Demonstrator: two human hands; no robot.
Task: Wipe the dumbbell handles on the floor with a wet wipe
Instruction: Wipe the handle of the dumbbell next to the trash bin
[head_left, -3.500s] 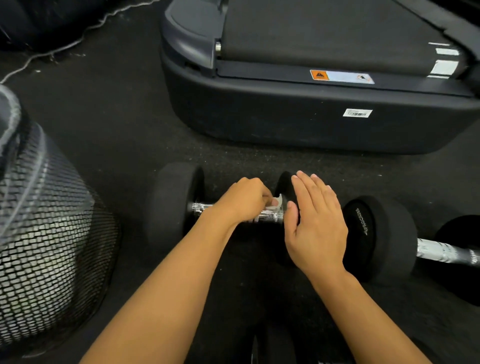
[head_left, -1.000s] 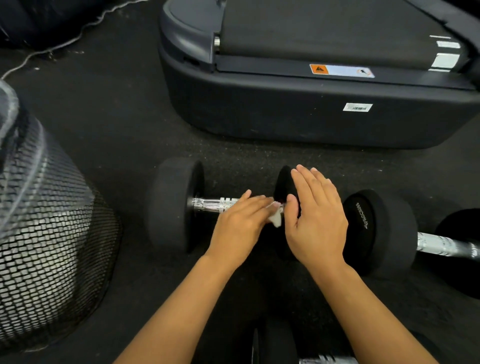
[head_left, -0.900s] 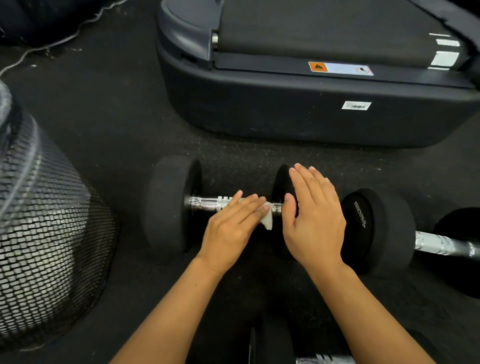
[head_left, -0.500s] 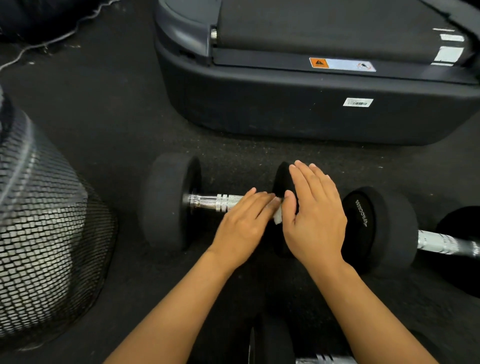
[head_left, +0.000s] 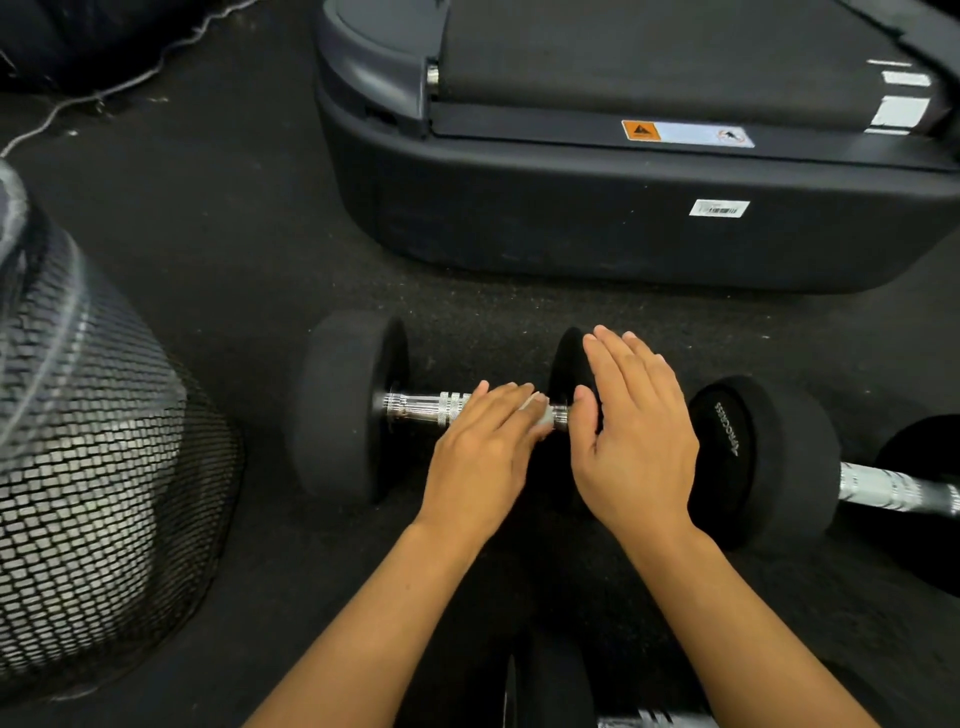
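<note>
Lying left-to-right, the dumbbell handle (head_left: 423, 409) takes the flat-fingered left hand (head_left: 480, 457) pressing a wet wipe (head_left: 540, 413).

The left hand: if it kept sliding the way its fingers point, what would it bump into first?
Probably the right hand. The left hand points up and rightward along the handle; the right thumb, on the dumbbell's inner weight, lies just past its fingertips.

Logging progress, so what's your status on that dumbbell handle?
Left hand flat, pressing wet wipe onto chrome handle. Right hand open, steadying dumbbell's right weight head. Handle's left end exposed, nothing blocking it.
</note>
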